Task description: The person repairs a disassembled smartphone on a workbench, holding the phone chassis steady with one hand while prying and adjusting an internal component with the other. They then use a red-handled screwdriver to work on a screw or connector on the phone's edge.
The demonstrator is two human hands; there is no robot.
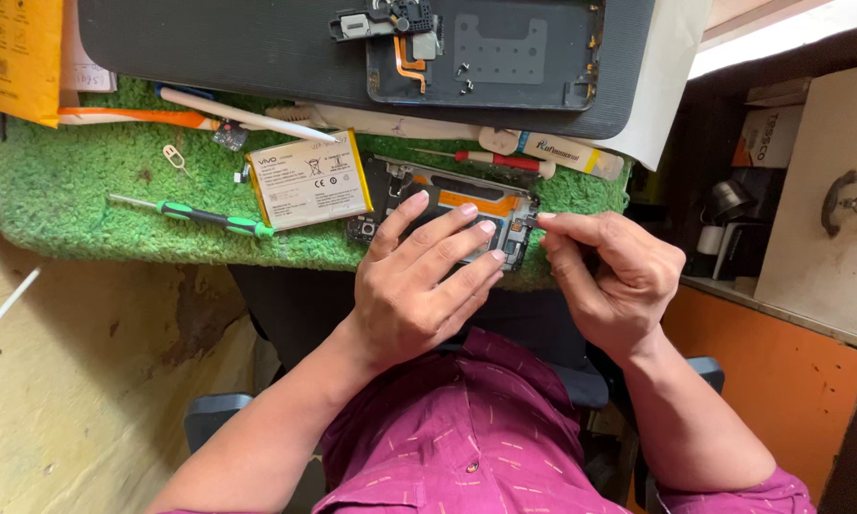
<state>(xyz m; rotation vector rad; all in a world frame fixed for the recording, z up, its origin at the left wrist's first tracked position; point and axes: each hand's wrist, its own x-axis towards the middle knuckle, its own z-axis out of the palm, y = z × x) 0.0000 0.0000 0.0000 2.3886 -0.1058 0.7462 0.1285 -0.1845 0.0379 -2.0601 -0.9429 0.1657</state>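
My left hand [428, 286] lies flat on the opened phone [448, 205], pinning it to the green mat [86, 181]. My right hand [609, 271] pinches something tiny at its three-o'clock edge. The battery [309, 179] lies at the phone's nine o'clock, with a green screwdriver [195, 216] beyond.

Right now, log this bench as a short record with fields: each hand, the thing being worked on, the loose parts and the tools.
Left hand: flat on the opened phone, fingers spread over it.
Right hand: fingertips pinched at the phone's right edge; what they pinch is too small to tell.
Surface: green mat.
Loose part: battery, left of the phone.
Tools: green-handled screwdriver; red-handled screwdriver.
Behind: back cover on a grey tray.
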